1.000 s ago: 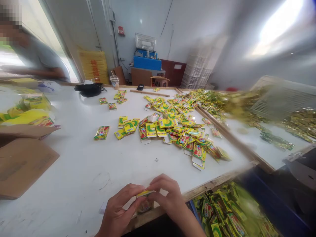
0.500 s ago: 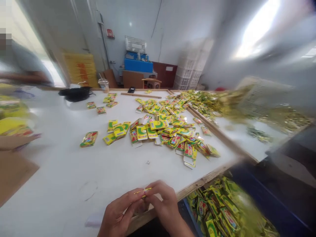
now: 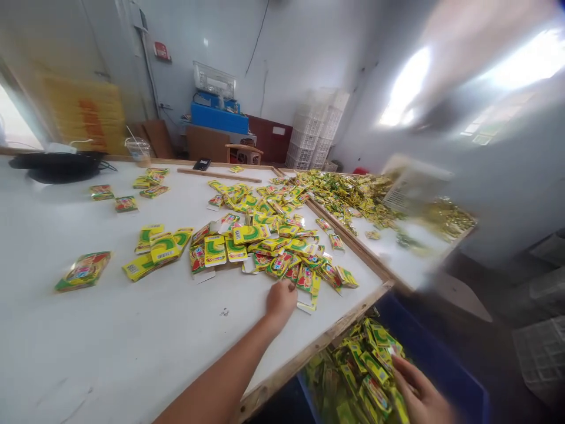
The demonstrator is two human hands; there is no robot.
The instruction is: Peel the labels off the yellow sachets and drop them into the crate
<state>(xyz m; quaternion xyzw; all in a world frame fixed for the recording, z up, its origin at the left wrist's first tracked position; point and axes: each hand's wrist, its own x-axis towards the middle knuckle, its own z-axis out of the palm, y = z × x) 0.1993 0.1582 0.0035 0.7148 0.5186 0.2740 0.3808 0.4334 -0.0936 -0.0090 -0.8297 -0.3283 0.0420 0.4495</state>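
Dozens of flat cartons (image 3: 265,244): yellow and green, printed; heaped loosely on the white table (image 3: 132,330), right of its middle; the heap runs from the near right corner toward the far edge
Left hand (image 3: 281,297): stretched out over the table, knuckles up; fingers curled down at the near rim of the heap, touching the cartons there, just beside one with a white flap; the fingertips are hidden under the hand, so I cannot tell whether they pinch anything
Right hand (image 3: 419,394): low, off the table's near right corner, well apart from the heap; blurred; fingers loosely spread and lying on the filled packets (image 3: 371,365); nothing clasped
Blue bin (image 3: 445,371): below the table edge; holds those packets, piled close together
Smaller group of cartons (image 3: 154,250): left of the heap, near it
Single packet (image 3: 83,270): further left, alone
Second table (image 3: 397,262): touching the first along a wooden edge; strewn with gold-green sachets (image 3: 348,197); a white crate (image 3: 410,185) stands tilted on it
Far edge: plastic cup (image 3: 138,150); black object (image 3: 57,165), blurred
Back wall: stacked white crates (image 3: 315,126); blue box (image 3: 219,118)
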